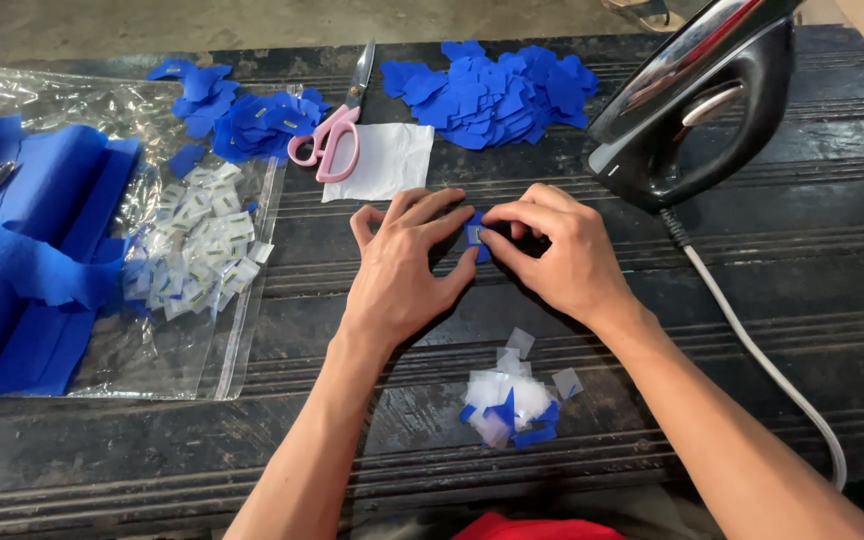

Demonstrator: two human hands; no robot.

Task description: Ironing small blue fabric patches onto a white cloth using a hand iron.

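Fig.: your left hand [404,268] & right hand [552,250] pinch a small blue fabric piece [475,236] w/ pale label at table centre, fingertips grasping it. Step in hand, prob.: aligning label. Next calls for steady hold; iron [697,110] stands far right.

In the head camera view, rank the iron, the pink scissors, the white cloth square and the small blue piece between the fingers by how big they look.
1. Iron, though it sits upright, so partly unsure.
2. and 3. Pink scissors and white cloth square look alike.
4. Small blue piece, pinched by left hand and right hand.
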